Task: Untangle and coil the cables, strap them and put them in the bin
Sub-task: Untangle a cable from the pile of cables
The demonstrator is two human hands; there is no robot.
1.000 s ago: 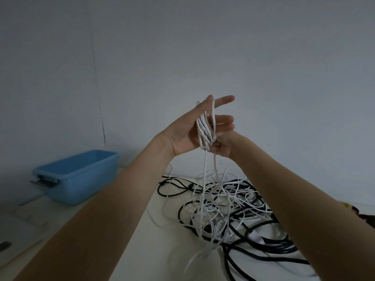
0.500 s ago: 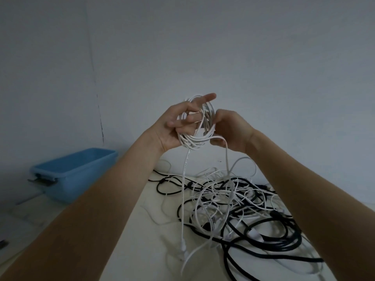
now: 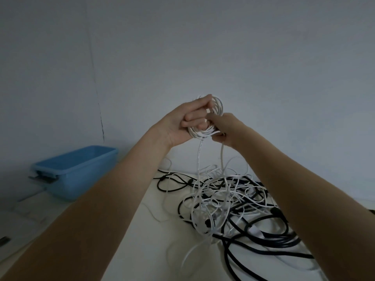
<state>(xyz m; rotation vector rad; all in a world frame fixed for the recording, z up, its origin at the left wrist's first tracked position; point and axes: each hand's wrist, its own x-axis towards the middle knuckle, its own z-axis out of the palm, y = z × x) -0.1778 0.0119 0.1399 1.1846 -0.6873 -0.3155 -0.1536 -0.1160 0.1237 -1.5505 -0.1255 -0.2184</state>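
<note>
Against a bare grey wall, the left hand point(image 3: 183, 123) gripped a white coil point(image 3: 205, 133) while the right hand point(image 3: 224, 128) pinched its trailing strand; coiling was underway, and next more slack needed pulling from the tangle point(image 3: 229, 201).

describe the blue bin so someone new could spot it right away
Look left along the white table, toward the wall. The blue bin sits there, left of the left hand and the cable tangle. It is the only blue, box-shaped thing in sight.
</note>
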